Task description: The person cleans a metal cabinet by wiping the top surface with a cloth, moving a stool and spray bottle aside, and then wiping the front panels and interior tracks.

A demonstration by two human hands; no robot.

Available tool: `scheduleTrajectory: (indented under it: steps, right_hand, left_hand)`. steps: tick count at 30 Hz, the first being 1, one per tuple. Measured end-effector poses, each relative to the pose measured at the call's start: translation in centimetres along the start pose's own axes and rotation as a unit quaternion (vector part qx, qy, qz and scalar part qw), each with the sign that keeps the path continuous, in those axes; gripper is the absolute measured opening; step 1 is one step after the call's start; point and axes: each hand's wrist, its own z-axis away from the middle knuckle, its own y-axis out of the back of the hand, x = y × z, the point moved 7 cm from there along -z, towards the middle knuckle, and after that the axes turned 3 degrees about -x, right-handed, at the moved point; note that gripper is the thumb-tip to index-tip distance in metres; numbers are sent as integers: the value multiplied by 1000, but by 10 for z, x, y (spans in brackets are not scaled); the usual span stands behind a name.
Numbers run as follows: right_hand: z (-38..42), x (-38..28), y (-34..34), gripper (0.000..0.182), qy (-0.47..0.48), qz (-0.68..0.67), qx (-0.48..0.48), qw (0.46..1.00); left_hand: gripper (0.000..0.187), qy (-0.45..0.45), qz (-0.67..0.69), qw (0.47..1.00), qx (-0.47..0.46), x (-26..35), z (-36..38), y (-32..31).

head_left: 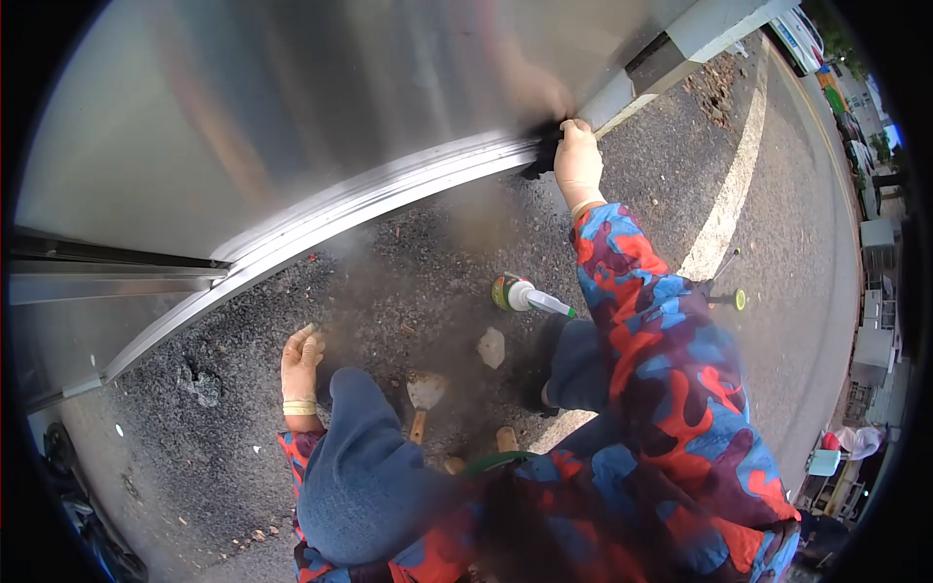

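Observation:
My right hand (577, 160), in a pale glove, is closed on a black cloth (544, 151) against the lower edge of a shiny metal panel (340, 87). My left hand (302, 361), gloved too, hangs over the asphalt beside my knee; its fingers are curled together, and whether anything is between them is too small to tell. A spray bottle (520, 293) lies on the ground between my arms. Nearer to my legs are a scraper (425, 394) with a wooden handle and a whitish lump (492, 347).
A metal rail (117, 282) joins the panel at the left. A crumpled dark scrap (200, 385) lies on the asphalt at the left. A yellow-green round-ended object (740, 299) is right of my sleeve, near a white painted line (724, 214). Parked vehicles (799, 41) stand far off.

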Motion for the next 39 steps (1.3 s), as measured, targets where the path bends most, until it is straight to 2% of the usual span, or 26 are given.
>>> scheduleTrajectory:
  steps: [1,2,5,6,10,12,14,15,16,18,19,20,22,24,26,27,28,30,32,34,36,38,39]
  right_hand:
    - [3,6,-14,16,38,7,24,999]
    - [5,4,-21,16,36,6,21,999]
    - [8,2,-44,18,-27,73,-62,995]
    - [9,-1,-43,18,-27,73,-30,997]
    - [20,-25,-30,21,-3,-66,-65,996]
    - [36,-43,-31,21,26,-121,-45,991]
    - [38,-45,-35,22,22,-154,-78,985]
    - [33,-37,-36,23,-11,-182,-97,979]
    - [27,-26,-32,24,-58,-165,-79,981]
    - [12,-6,-6,25,-102,-170,80,977]
    - [6,2,-2,33,-126,-156,102,974]
    - [5,1,-7,33,-128,-155,105,974]
    - [5,9,-33,42,-179,-166,85,966]
    - [1,15,-44,48,-192,-157,82,965]
    - [1,26,-55,49,-247,-287,45,924]
    - [1,27,-51,49,-259,-275,29,925]
    - [5,26,-45,49,-259,-275,36,925]
    - [7,18,-42,47,-200,-273,46,940]
    - [10,7,-46,45,-172,-260,14,950]
    - [14,-4,-62,42,-185,-289,-58,938]
    - [12,-16,-82,40,-161,-290,-72,941]
    - [19,-27,-74,38,-215,-427,-58,876]
    - [15,-40,-65,38,-214,-435,-63,873]
  left_hand:
    - [33,8,-5,1000,1,-2,0,2]
    - [33,10,-7,1000,1,-1,1,0]
    - [33,-1,-11,1000,-21,5,3,-7]
    - [33,4,-8,1000,-24,2,2,-6]
    - [33,4,5,1000,-17,-3,-4,-7]
    - [33,-10,3,999,-34,1,-5,-11]
    - [33,-5,0,1000,-29,3,-1,-11]
    - [33,-7,1,1000,-29,2,-1,-9]
    - [33,-10,-1,1000,-29,0,-1,-6]
    - [32,-4,-2,1000,-22,-8,-1,1]
    - [32,-2,-8,1000,-16,-11,0,3]
    - [32,-5,-9,1000,-18,-12,1,3]
    - [33,6,-10,1000,-27,-14,-2,0]
    - [33,2,-12,1000,-27,-11,-2,-2]
    - [33,-10,-7,999,-36,-9,-2,-4]
    - [32,-10,-14,999,-35,-11,-3,-2]
    - [32,-16,-14,999,-39,-11,-2,-2]
    - [31,4,-31,999,-28,-10,0,-1]
    - [31,-10,-30,999,-27,-7,-1,0]
    - [31,-14,-18,999,-30,-3,2,-2]
    - [31,-11,-20,999,-26,16,8,-4]
    - [32,-71,-18,997,-14,47,14,4]
    - [32,-87,-25,996,-1,69,16,9]
